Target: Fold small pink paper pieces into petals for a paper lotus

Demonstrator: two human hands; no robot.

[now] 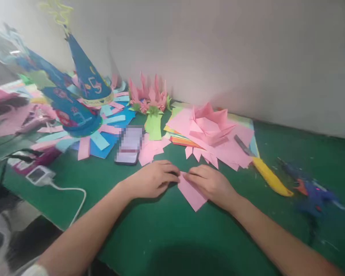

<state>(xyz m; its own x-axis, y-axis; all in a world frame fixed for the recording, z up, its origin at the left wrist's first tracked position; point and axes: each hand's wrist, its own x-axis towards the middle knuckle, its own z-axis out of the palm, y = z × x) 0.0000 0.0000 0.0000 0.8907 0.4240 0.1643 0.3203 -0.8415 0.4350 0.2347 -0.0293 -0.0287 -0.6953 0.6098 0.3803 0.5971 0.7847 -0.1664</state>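
Note:
A small pink paper piece lies on the green table in front of me. My left hand and my right hand meet at its upper corner. The fingers of both hands are pinched together and press on the paper's edge. My right hand covers part of the sheet. Just behind my hands lie several pink paper points and a folded pink paper flower on a stack of coloured sheets.
A phone lies left of centre. Behind it stand blue paper cones, pink and blue strips and a pink paper plant. A yellow-handled cutter and a blue glue gun lie to the right. A charger with a white cable sits at left.

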